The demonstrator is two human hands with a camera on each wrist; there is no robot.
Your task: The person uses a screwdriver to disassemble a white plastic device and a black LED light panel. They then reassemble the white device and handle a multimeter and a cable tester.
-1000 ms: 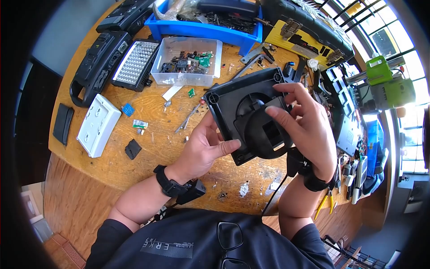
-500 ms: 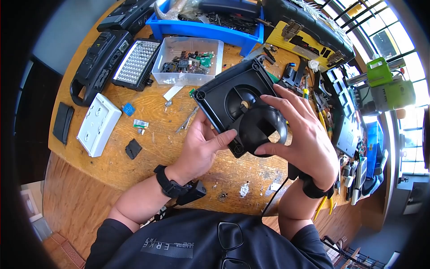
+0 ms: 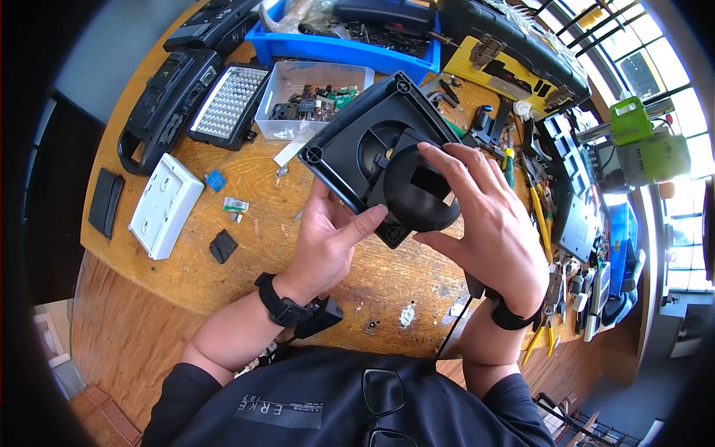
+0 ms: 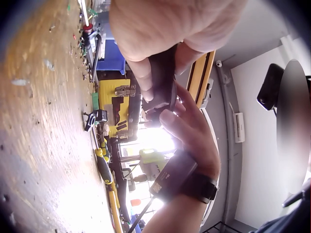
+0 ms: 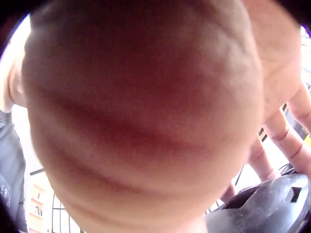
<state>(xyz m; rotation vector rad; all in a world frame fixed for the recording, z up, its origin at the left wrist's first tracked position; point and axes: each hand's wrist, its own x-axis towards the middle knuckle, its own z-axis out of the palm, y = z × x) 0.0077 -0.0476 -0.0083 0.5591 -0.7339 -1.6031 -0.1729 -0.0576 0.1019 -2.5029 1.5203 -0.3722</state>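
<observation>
Over the workbench a square black plastic housing (image 3: 344,132) is held tilted, its recessed side facing up. A rounded black dome (image 3: 417,197) with a rectangular opening sits at its lower right part. My left hand (image 3: 325,242) grips the housing's lower left edge, thumb on top and the other fingers underneath. The right hand (image 3: 495,223) cups the dome, fingertips along its upper side and thumb at its lower edge. In the right wrist view the palm fills most of the picture, with the dome (image 5: 265,206) beside the fingers. Part of the housing (image 4: 163,73) shows between the left fingers in the left wrist view.
A clear plastic box (image 3: 279,97) with circuit parts stands behind the hands, before a blue bin (image 3: 342,48). An LED panel (image 3: 227,104) and white plastic shell (image 3: 165,207) lie left. Pliers (image 3: 540,343) and tools line the right, below a yellow-black case (image 3: 488,71).
The housing has turned and moved up and left. My right hand has shifted from its edge to around the dome, fingers now spread wider. The left hand keeps its grip.
</observation>
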